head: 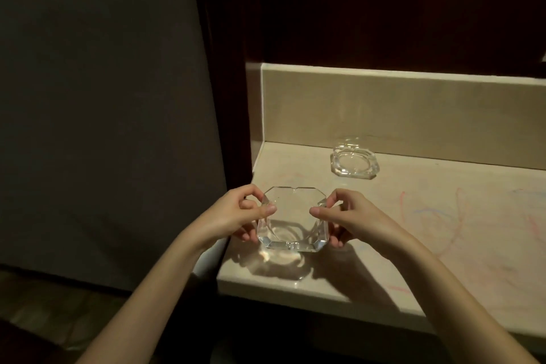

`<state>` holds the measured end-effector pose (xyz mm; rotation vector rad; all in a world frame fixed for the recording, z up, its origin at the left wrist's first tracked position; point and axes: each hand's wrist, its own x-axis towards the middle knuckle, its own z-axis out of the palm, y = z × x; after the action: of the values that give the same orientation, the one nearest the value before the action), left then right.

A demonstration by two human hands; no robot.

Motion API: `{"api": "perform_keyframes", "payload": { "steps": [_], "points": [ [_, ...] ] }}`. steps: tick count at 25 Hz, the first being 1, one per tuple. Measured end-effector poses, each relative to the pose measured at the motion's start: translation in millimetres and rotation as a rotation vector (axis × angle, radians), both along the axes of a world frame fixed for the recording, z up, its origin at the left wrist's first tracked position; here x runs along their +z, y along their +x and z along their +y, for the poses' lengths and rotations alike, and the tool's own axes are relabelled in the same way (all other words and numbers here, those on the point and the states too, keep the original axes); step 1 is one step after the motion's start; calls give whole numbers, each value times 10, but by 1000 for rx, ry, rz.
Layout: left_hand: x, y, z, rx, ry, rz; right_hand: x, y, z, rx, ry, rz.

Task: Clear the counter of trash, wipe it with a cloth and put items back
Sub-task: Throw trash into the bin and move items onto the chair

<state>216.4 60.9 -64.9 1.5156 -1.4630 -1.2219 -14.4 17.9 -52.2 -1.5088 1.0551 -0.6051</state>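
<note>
held ashtray (292, 220): clear thick glass, square with cut corners, notches in rim, round bowl inside; looks empty; lifted just above near-left corner of counter, tilted slightly toward camera; own shadow and bright light patches directly below on stone.
left hand (236, 216): pinching left wall of held ashtray, thumb on top rim, fingers curled under and behind; grip on side, likely to keep heavy slick glass level.
right hand (351, 217): mirrored grip on right wall, thumb over rim, fingers wrapped beneath; two-handed hold probably for weight and slipperiness.
second ashtray (354, 161): same faceted clear glass, sitting flat near backsplash, well apart from held one; faint reflection on wall behind; placed at back, probably its home spot.
counter (443, 245): pale beige polished stone, smooth, squared front edge; red and blue crayon-like scribbles across right part, not wiped off yet.
backsplash (413, 112): same beige stone, low upright strip, matte sheen.
surround: dark wood panel above and left of counter; grey wall far left; dim floor below, detail unclear.
cloth: none in view.
trash: none visible on counter.
step guess: either lifting off to free surface or setting back; cannot tell which.
risk: glass slick, hard edge of counter just under, drop would chip.
</note>
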Motion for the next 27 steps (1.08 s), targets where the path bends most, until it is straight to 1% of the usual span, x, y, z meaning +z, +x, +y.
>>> {"api": "perform_keyframes", "payload": {
  "steps": [3, 7, 11, 15, 20, 24, 27],
  "points": [
    [-63, 124, 550, 42, 11, 15, -99, 145, 441, 64, 11, -13],
    [-313, 382, 1376, 149, 45, 2, -365, 488, 1018, 176, 46, -9],
    [-594, 739, 2104, 248, 124, -18, -687, 917, 1541, 294, 85, 3],
    [-957, 1153, 2676, 294, 219, -45, -1080, 1392, 1984, 383, 136, 52],
    [-1433, 1908, 3223, 344, 294, -65, -1648, 2194, 2458, 420, 224, 75],
    [-1990, 2685, 3643, 320, 387, -72, -2309, 2951, 2912, 383, 294, 66],
    [-2488, 3145, 3882, 317, 478, -90, -2875, 3407, 3207, 369, 342, 96]
  ]
}}
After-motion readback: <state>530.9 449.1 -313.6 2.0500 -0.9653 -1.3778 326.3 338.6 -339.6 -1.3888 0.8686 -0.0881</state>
